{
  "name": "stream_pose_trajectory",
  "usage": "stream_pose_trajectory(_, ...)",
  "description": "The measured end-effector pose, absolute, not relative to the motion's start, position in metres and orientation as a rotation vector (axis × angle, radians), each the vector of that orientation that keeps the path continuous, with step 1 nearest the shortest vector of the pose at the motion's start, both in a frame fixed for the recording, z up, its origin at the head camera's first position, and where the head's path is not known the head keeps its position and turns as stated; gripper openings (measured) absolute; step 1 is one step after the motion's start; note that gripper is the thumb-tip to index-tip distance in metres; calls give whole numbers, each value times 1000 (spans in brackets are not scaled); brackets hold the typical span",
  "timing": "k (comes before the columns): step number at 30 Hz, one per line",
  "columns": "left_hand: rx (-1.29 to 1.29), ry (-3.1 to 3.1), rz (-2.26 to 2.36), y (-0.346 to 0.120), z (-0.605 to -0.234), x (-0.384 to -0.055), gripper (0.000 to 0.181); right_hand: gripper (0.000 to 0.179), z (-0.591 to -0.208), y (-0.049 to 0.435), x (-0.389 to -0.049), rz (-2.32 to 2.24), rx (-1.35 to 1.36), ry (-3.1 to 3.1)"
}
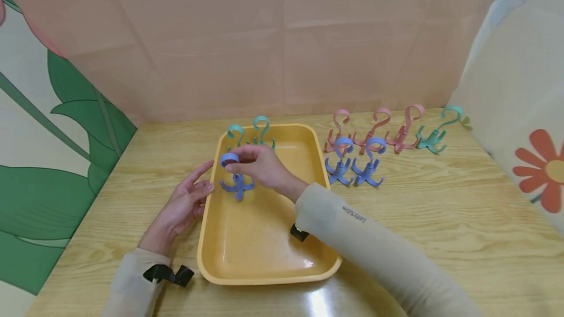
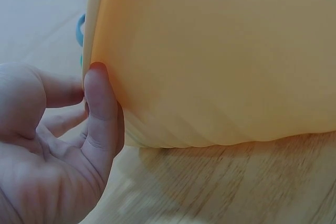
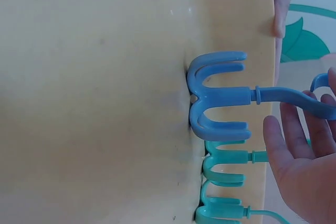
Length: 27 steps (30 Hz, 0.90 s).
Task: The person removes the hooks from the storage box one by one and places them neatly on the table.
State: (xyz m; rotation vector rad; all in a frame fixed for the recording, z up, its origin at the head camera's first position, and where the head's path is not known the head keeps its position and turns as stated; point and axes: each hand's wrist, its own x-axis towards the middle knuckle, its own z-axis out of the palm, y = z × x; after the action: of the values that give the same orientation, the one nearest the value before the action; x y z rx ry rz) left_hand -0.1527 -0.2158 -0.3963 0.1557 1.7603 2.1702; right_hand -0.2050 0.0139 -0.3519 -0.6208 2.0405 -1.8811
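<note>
A yellow tray lies lengthwise on the table, and my left hand is at its left side. In the left wrist view, thumb and fingertip meet at the tray's rim and grip it. My right hand reaches over the tray and pinches the curled top of a blue multi-prong hanger hook. This hook stands upright, its pronged base down at the tray floor. Behind it in the tray are two green hooks, partly hidden by my right hand.
Right of the tray, two blue hooks stand in front of several pink hooks. A green hook leans at the right end of that row. A pink backdrop rises behind the table, with patterned panels on both sides.
</note>
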Motion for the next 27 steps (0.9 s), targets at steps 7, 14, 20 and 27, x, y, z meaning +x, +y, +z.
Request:
stream_pose_trajectory(7, 154, 1756, 2169, -217, -397, -153, 67, 20, -353, 11, -205, -1890, -634, 2053)
stream_pose_trajectory(14, 153, 1756, 2175, -216, -397, -153, 67, 17, -355, 10, -206, -1896, -616, 2070)
stream_pose_trajectory(20, 144, 1761, 2172, -215, -396, -153, 67, 17, -356, 9, -206, -1877, -622, 2114)
stream_pose_trajectory(27, 146, 1765, 2167, -216, -395, -153, 67, 18, -357, 9, -206, -1930, -616, 2072)
